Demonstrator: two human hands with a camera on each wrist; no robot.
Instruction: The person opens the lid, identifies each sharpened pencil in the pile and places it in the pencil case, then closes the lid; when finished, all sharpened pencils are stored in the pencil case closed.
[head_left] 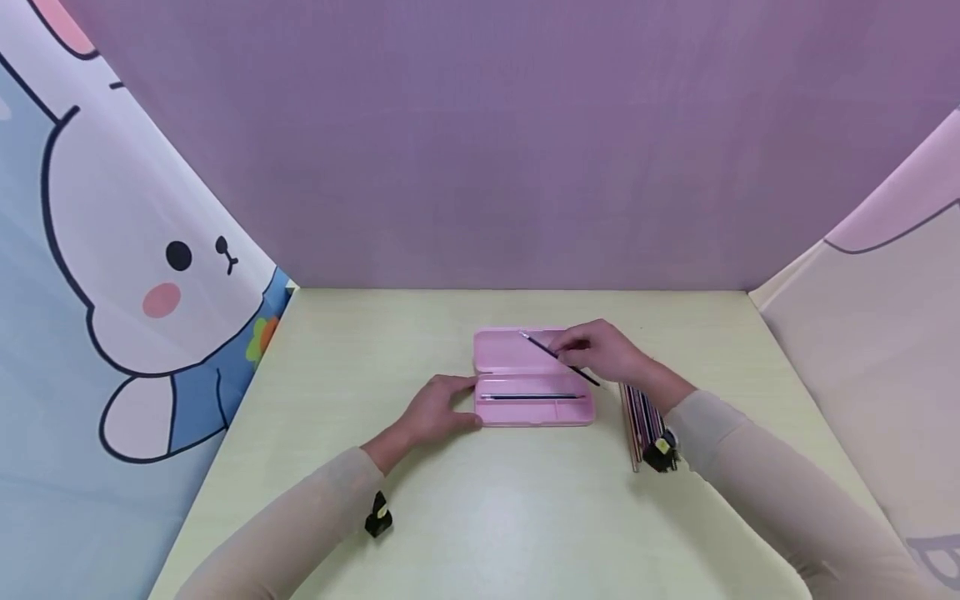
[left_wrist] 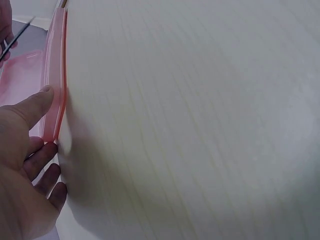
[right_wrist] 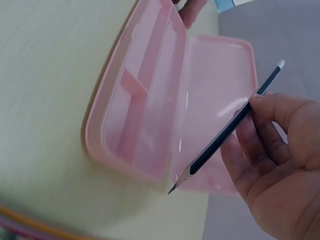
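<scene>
A pink plastic pencil case (head_left: 536, 423) lies with its lid (head_left: 498, 350) folded back, away from the person. Inside its long compartment is a dark pencil (head_left: 532, 397), seen in the head view. The left hand (head_left: 438, 408) grips the left end of the case, its thumb against the front wall in the left wrist view. Above the lid and the case's right side, the right hand (head_left: 600, 350) pinches another dark pencil (right_wrist: 225, 134) between thumb and fingers. This one is slanted, its sharpened tip pointing down and its silver end up.
Several pencils (head_left: 647, 417) lie in a bundle right of the case, partly under the right forearm. A low divider (right_wrist: 134, 82) splits the case's front compartment. The pale wooden table (head_left: 480, 517) meets a purple backdrop (head_left: 480, 167) behind and printed cloth at both sides.
</scene>
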